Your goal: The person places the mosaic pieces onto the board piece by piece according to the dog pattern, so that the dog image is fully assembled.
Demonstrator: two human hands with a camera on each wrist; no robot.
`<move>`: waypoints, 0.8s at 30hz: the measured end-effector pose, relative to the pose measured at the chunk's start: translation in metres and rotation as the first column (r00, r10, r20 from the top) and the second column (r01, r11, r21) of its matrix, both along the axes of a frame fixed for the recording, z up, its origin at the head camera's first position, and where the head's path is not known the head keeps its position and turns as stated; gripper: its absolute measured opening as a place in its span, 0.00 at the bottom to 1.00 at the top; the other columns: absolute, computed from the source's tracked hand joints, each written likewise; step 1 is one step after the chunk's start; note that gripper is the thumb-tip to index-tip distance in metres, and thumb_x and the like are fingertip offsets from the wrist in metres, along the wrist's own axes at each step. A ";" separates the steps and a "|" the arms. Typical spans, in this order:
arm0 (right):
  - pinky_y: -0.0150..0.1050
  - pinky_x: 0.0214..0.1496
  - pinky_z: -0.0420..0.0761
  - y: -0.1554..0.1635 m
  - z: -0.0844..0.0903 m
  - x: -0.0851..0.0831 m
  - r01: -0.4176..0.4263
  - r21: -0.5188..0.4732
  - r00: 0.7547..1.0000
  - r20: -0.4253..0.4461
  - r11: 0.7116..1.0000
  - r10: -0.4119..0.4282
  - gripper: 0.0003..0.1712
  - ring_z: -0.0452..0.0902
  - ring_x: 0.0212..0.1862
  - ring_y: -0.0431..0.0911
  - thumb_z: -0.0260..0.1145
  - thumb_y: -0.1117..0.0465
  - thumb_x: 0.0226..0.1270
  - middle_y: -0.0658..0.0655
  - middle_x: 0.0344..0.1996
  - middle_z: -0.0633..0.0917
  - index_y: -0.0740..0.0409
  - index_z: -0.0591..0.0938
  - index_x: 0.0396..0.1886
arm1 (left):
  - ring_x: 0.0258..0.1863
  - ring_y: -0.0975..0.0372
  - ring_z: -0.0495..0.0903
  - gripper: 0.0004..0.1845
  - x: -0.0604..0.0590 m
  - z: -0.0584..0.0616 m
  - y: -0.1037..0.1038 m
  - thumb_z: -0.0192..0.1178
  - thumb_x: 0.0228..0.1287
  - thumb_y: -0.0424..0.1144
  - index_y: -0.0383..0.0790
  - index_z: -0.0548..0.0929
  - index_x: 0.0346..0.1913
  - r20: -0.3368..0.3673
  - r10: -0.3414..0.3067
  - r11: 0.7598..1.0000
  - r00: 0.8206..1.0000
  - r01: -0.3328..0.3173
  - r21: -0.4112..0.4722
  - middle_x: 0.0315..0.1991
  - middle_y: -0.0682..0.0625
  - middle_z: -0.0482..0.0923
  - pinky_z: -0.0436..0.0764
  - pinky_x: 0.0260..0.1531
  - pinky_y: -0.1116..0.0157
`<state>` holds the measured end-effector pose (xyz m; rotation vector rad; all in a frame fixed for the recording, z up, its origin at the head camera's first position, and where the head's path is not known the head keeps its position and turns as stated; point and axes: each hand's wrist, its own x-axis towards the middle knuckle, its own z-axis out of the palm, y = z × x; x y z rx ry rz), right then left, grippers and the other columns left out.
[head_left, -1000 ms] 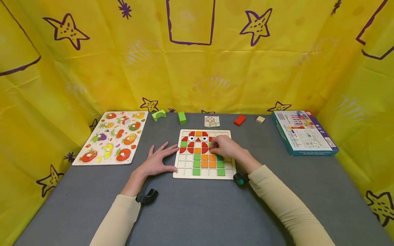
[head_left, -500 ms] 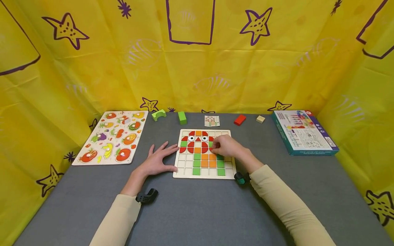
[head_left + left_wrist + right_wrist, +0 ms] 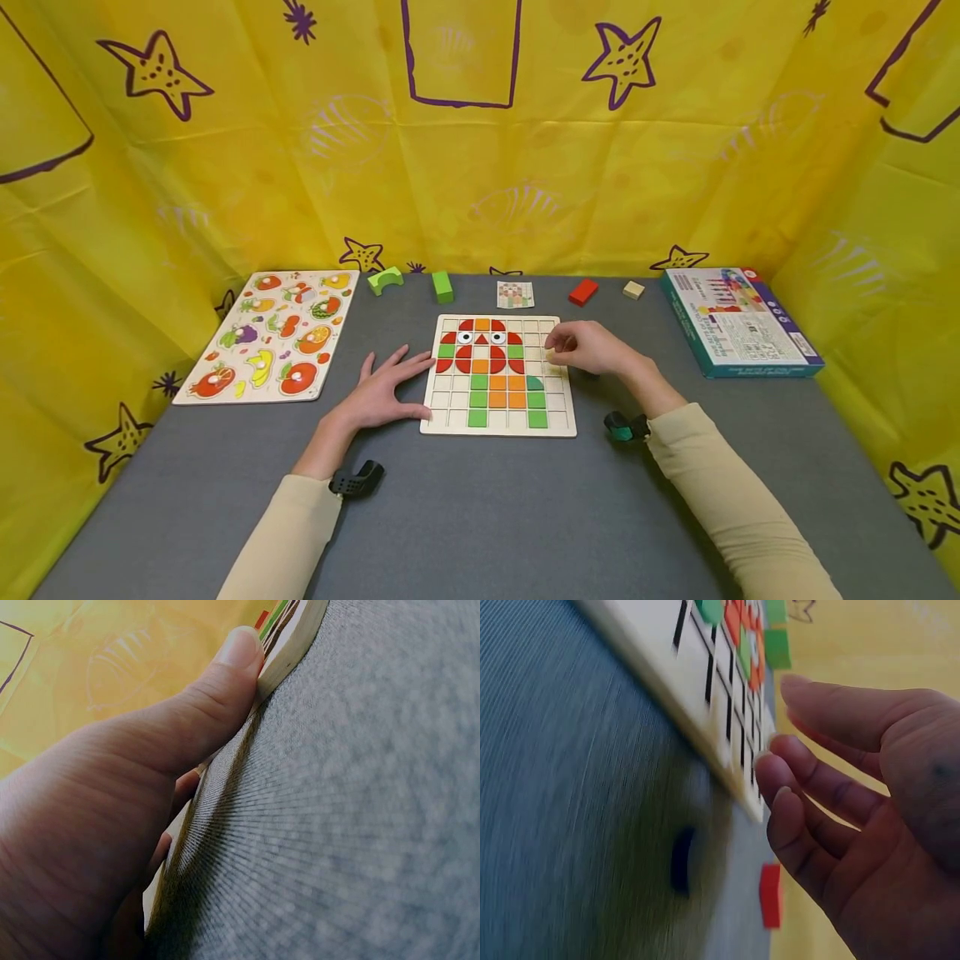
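Observation:
A square wooden grid board (image 3: 450, 400) lies on the grey table, with red, orange and green flat pieces (image 3: 478, 400) forming a figure with two eye pieces. My left hand (image 3: 378, 398) rests at the board's left side, fingers spread, thumb tip and fingertips touching its edge. In the left wrist view the thumb (image 3: 217, 690) presses against the board's corner. Over the board's right edge is my right hand (image 3: 588, 348), holding nothing. Its fingers are loosely bent, with a gap between thumb (image 3: 840, 712) and fingertips in the right wrist view.
A fruit puzzle board (image 3: 273, 333) lies at the left and a game box (image 3: 742, 321) at the right. Along the back are a green arch block (image 3: 386, 281), a green block (image 3: 442, 287), a pattern card (image 3: 515, 294), a red block (image 3: 583, 292) and a beige block (image 3: 633, 290).
My right hand has moved right, away from the figure to the board's right edge, uncovering red and green pieces there. My left hand has stayed at the board's left edge.

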<state>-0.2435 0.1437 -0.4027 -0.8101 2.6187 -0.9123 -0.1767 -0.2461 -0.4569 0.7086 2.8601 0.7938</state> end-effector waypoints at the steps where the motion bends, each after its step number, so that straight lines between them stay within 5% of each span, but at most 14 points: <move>1: 0.42 0.42 0.77 0.005 0.000 0.000 0.004 0.001 1.000 0.006 1.000 -0.004 0.10 0.75 0.36 0.48 0.72 0.64 0.66 0.53 0.33 0.82 0.61 0.84 0.45 | 0.79 0.45 0.45 0.50 0.000 0.000 0.000 0.73 0.53 0.64 0.49 0.68 0.77 -0.002 0.000 1.000 1.000 0.000 0.001 0.77 0.50 0.61 0.28 0.67 0.34; 13: 0.42 0.39 0.77 0.049 -0.014 0.007 0.011 0.053 1.000 -0.006 0.999 -0.010 0.07 0.75 0.34 0.46 0.74 0.63 0.65 0.50 0.31 0.82 0.59 0.85 0.40 | 0.78 0.44 0.45 0.50 0.001 0.002 -0.001 0.73 0.53 0.63 0.47 0.68 0.76 -0.011 -0.003 1.000 1.000 0.004 0.010 0.76 0.49 0.62 0.29 0.67 0.34; 24: 0.43 0.41 0.78 0.055 -0.018 0.016 -0.024 0.090 0.998 -0.056 0.996 0.029 0.06 0.75 0.34 0.45 0.74 0.63 0.64 0.49 0.31 0.82 0.58 0.85 0.38 | 0.78 0.43 0.46 0.50 0.001 0.001 0.001 0.73 0.53 0.63 0.46 0.68 0.76 -0.024 -0.002 1.000 1.000 0.002 -0.003 0.76 0.48 0.62 0.30 0.66 0.32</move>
